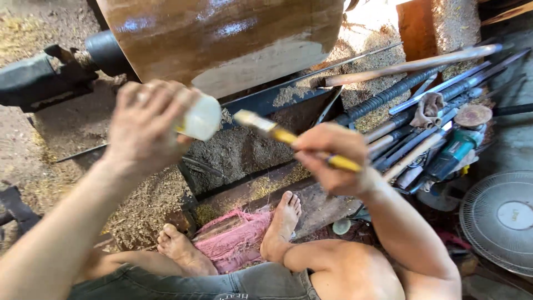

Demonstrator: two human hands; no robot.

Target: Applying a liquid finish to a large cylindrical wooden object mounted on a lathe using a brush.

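Note:
My left hand (145, 123) grips a small translucent white bottle (201, 117), raised in front of a large glossy brown wooden piece (222, 39) mounted on a lathe. My right hand (332, 158) holds a yellow-handled paintbrush (288, 137), its pale bristles pointing up-left toward the bottle. A lighter, dull patch runs along the lower edge of the wooden piece. Both hands are blurred by motion. My bare feet rest below, on the lathe bed and beside a pink rag (233, 239).
The dark lathe tailstock (39, 78) sits at the left. Sawdust covers the ground and the lathe bed (261, 150). Several long turning tools (422, 100), a teal angle grinder (455, 150) and a floor fan (499, 216) lie at the right.

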